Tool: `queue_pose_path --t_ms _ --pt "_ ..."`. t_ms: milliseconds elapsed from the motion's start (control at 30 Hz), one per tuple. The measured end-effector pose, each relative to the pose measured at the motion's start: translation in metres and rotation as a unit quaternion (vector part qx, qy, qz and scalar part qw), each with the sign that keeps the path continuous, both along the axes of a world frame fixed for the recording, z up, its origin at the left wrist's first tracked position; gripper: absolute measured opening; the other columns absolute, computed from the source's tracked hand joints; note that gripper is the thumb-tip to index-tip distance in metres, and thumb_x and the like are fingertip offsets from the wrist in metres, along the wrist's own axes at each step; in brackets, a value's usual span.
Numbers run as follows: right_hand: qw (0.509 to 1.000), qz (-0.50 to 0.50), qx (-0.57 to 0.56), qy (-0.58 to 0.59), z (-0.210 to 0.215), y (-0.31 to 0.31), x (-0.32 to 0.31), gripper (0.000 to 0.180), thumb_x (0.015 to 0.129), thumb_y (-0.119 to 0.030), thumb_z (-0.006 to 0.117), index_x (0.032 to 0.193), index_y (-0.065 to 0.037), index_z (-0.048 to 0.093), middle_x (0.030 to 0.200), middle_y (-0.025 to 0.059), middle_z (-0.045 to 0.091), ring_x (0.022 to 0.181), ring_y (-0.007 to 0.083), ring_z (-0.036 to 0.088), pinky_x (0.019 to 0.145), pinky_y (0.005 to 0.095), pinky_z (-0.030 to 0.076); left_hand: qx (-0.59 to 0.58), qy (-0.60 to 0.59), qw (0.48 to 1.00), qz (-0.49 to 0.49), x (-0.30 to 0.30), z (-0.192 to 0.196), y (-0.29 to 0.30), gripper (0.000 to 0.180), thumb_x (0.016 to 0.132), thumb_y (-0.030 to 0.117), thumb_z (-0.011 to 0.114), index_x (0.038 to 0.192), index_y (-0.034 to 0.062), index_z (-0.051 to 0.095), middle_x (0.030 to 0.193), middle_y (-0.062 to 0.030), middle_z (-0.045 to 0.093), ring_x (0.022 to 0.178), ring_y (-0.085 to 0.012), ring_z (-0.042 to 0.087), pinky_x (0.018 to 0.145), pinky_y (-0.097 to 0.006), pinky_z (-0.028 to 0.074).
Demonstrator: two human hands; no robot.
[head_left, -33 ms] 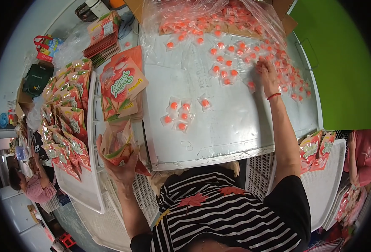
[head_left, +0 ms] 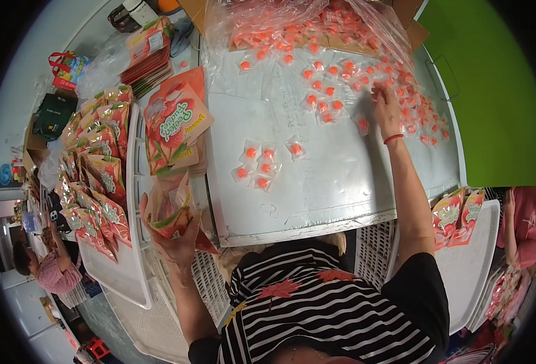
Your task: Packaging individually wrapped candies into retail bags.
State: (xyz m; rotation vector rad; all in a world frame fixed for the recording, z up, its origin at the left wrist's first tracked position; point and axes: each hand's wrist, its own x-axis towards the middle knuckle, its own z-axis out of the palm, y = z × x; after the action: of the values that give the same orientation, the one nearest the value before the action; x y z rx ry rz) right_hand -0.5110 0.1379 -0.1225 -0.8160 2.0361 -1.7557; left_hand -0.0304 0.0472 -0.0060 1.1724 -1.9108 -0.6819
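Observation:
My left hand (head_left: 180,246) is wrapped round an open-topped pouch (head_left: 169,212), pink and green with fruit pictures, off the table's near left corner. Across the metal table (head_left: 322,182), my right hand (head_left: 388,113) reaches to the edge of a spread of clear-wrapped orange-red candies (head_left: 413,103). Its fingers are stretched forward and nothing shows gripped in them; the fingertips are partly lost among the wrappers. A lone wrapped candy (head_left: 362,124) lies just left of this hand. Several more candies (head_left: 266,167) form a small group at the table's left middle, apart from the others.
A carton lined with clear plastic (head_left: 316,30) holds more candies at the far edge. Flat pouches (head_left: 177,115) are stacked left of the table. Filled pouches (head_left: 101,170) stand in a white tray (head_left: 135,267); other pouches (head_left: 456,218) lie at right. Two people are nearby.
My right hand shifts very slightly at the candies, its fingers looking a little straighter. The left hand and its pouch stay in place.

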Motion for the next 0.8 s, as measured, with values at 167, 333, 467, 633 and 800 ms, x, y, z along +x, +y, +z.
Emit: queue_pose_path --t_ms 167,333,467,633,800 --pt "0.88 0.051 0.062 0.467 0.028 -0.039 0.053 0.04 0.085 -0.028 0.061 0.116 -0.005 0.056 0.121 0.0179 0.054 0.117 0.036 0.047 0.097 0.0446 0.038 -0.001 -0.005 1.0 -0.01 -0.002 0.0 0.001 0.097 0.059 0.0 0.081 0.138 -0.0002 0.026 0.132 -0.0141 0.04 0.114 -0.0242 0.048 0.097 -0.034 0.042" --pt "0.844 0.093 0.126 0.513 0.003 -0.064 0.079 0.037 0.084 -0.027 0.061 0.115 -0.007 0.056 0.124 0.0146 0.051 0.118 0.0349 0.045 0.098 0.0488 0.034 0.001 0.015 1.0 -0.015 0.0 -0.002 0.002 0.096 0.059 0.0 0.082 0.138 -0.0007 0.026 0.135 -0.0139 0.037 0.115 -0.0243 0.048 0.097 -0.034 0.043" --pt "0.873 0.142 0.108 0.453 -0.005 -0.06 0.124 0.03 0.085 -0.021 0.058 0.112 -0.008 0.056 0.124 0.0137 0.05 0.117 0.0346 0.045 0.097 0.0489 0.034 0.017 0.029 0.999 0.0 0.008 -0.007 0.004 0.096 0.059 0.0 0.082 0.138 -0.0007 0.027 0.135 -0.0132 0.037 0.116 -0.0243 0.046 0.098 -0.034 0.041" --pt "0.889 0.161 0.084 0.421 0.003 -0.063 0.197 0.029 0.085 -0.017 0.057 0.111 -0.006 0.056 0.12 0.014 0.051 0.116 0.0346 0.045 0.097 0.0491 0.034 0.041 0.048 0.998 -0.015 -0.005 -0.007 -0.003 0.095 0.059 0.0 0.082 0.138 -0.0006 0.028 0.135 -0.0129 0.036 0.117 -0.024 0.045 0.1 -0.034 0.04" --pt "0.917 0.123 -0.017 0.38 0.022 -0.051 0.191 0.029 0.085 -0.013 0.055 0.112 -0.002 0.056 0.118 0.0174 0.053 0.115 0.0376 0.046 0.099 0.0482 0.034 -0.026 0.045 0.997 -0.048 -0.007 -0.006 -0.008 0.094 0.059 -0.002 0.081 0.137 -0.0006 0.028 0.137 -0.0134 0.034 0.119 -0.0255 0.044 0.101 -0.035 0.039"
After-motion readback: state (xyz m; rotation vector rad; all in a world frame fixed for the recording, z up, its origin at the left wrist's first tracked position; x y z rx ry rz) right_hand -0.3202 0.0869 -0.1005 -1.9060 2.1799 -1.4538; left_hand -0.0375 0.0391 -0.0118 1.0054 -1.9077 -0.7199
